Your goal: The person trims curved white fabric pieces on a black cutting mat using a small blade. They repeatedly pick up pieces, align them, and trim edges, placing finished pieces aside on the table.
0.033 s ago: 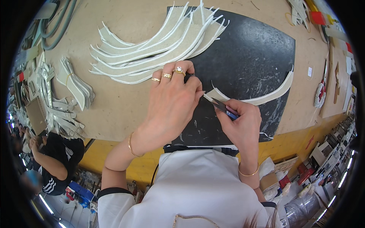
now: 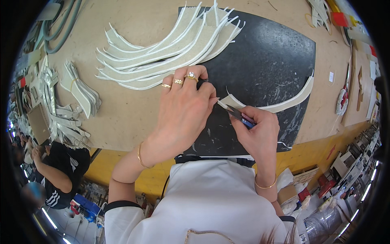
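Observation:
A curved beige strip [image 2: 290,104] with white edging lies on a black mat [image 2: 260,53]. Between thumb and index finger, my left hand [image 2: 185,105] pinches the loose end of the white edging [image 2: 222,104]; its other fingers are curled. My right hand [image 2: 260,126] is closed around small snips [image 2: 243,118] with dark blades and a blue and reddish grip. The blades are at the edging, close to my left fingertips. Whether they touch it I cannot tell. Beyond my left hand, several similar curved strips [image 2: 162,61] lie overlapping, partly on the mat.
On the left lie a banded bundle of beige pieces [image 2: 83,91] and a heap of pale straps [image 2: 61,118]. Scissors with red and white handles [image 2: 342,101] rest at the right. A grey hose [image 2: 61,36] is far left. Another person [image 2: 61,175] is at lower left.

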Tool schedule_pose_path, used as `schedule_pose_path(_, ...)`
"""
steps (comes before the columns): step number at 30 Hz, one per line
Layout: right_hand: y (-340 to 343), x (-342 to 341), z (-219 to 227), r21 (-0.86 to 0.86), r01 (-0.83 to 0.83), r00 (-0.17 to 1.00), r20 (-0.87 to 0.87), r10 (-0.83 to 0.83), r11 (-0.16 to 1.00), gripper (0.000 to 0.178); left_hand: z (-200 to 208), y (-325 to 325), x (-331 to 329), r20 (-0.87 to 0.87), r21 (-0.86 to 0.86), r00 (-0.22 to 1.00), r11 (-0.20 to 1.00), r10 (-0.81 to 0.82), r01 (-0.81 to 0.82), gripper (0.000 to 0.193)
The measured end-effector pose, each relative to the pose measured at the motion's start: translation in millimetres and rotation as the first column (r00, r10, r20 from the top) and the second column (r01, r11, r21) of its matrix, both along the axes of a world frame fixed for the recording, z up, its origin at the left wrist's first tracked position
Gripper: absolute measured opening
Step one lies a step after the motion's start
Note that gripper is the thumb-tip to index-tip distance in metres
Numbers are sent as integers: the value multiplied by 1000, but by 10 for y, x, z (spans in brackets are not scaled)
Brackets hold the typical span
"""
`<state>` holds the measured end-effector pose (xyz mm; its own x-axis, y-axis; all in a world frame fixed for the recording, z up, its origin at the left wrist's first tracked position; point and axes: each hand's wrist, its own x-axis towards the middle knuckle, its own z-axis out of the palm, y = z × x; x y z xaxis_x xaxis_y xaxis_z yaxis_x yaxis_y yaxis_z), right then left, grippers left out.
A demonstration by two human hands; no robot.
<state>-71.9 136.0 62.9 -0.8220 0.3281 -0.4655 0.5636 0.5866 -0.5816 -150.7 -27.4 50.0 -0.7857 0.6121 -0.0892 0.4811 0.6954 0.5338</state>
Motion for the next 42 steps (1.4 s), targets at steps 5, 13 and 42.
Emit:
schedule_pose_path(5, 15, -48, -15, 19, -13, 1000, -14, 14, 1000, 20, -209, 56, 142, -287, 54, 953, 995, 97, -84, 15)
schedule_pose_path(13, 24, -45, -29, 6, -2, 1000, -15, 2, 1000, 19, -411, -207, 342, -542, 70, 837, 988, -78, 138, 44)
schedule_pose_path(42, 24, -80, -30, 27, -29, 1000, 0, 29, 999, 22, -392, -245, 365, -302, -59, 953, 998, -23, 5, 60)
